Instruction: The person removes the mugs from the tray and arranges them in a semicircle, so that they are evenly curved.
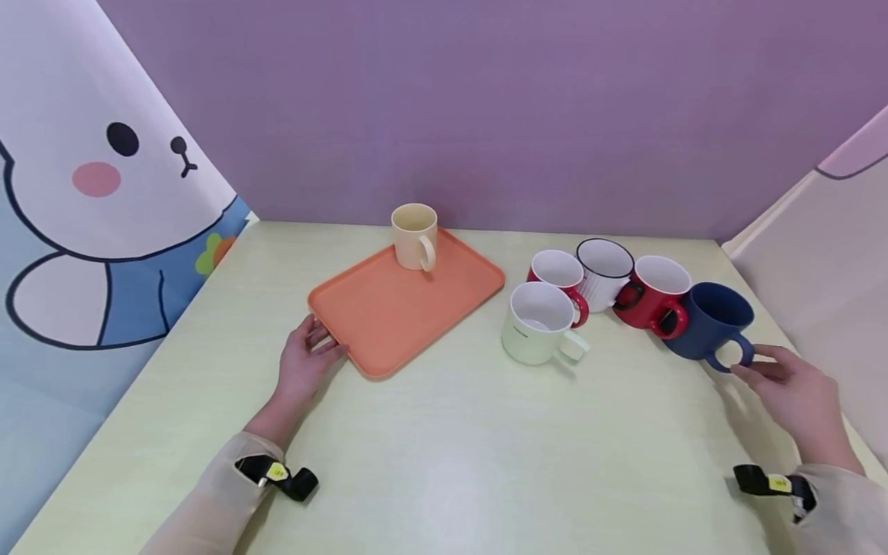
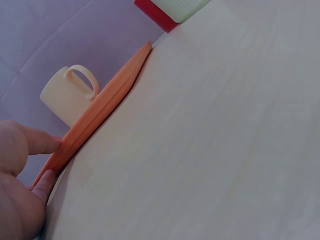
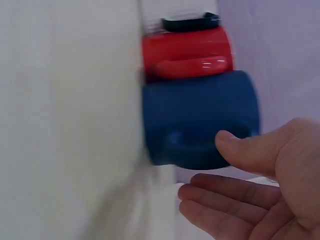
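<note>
My left hand [image 1: 308, 362] grips the near left edge of an orange tray [image 1: 388, 324], which lies on the table. In the left wrist view one digit meets the tray's rim [image 2: 90, 122] from above and another lies lower against its side. A cream mug [image 1: 415, 239] stands upright at the tray's back edge. Over on the right, my right hand [image 1: 798, 393] pinches the handle of a dark blue mug [image 1: 708, 316]. The right wrist view shows the thumb across that handle, the lower fingers [image 3: 225, 200] extended beneath, and the index finger hidden.
Left of the blue mug stand a red mug [image 1: 652, 297], a white mug with a black rim [image 1: 602, 277], a smaller red mug [image 1: 555, 268] and a pale green mug [image 1: 534, 331], close together. A purple wall [image 1: 486, 116] rises behind the table [image 1: 444, 455].
</note>
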Available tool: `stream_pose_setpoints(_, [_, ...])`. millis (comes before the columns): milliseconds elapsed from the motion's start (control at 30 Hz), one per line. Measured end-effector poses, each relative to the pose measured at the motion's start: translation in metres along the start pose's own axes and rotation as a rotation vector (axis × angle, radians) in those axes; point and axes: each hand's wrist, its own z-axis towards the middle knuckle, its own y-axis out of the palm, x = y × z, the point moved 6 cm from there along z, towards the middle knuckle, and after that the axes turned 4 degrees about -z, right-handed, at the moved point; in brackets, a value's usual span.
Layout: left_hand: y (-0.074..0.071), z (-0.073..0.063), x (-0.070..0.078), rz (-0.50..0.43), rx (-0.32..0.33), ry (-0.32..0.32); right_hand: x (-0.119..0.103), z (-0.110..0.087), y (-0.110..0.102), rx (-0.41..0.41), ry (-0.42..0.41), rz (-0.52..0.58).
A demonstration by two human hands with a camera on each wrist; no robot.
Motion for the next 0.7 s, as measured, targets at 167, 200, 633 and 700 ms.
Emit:
stream_pose_setpoints(167, [0.0, 0.001, 0.0, -0.002, 0.004, -0.009, -0.009, -0.003, -0.017, 0.086, -0.009, 0.01])
stream_pose_setpoints(200, [0.0, 0.001, 0.0, -0.005, 0.005, -0.014, -0.011, -0.003, -0.02, 0.098, -0.012, 0.025])
stream_pose_setpoints(633, [0.0, -0.001, 0.0, -0.011, 0.009, -0.029, -0.046, 0.004, -0.041, 0.119, -0.016, 0.122])
stream_pose_setpoints(700, [0.0, -0.001, 0.001, -0.013, 0.009, -0.025, -0.051, 0.006, -0.041, 0.11, -0.03, 0.134])
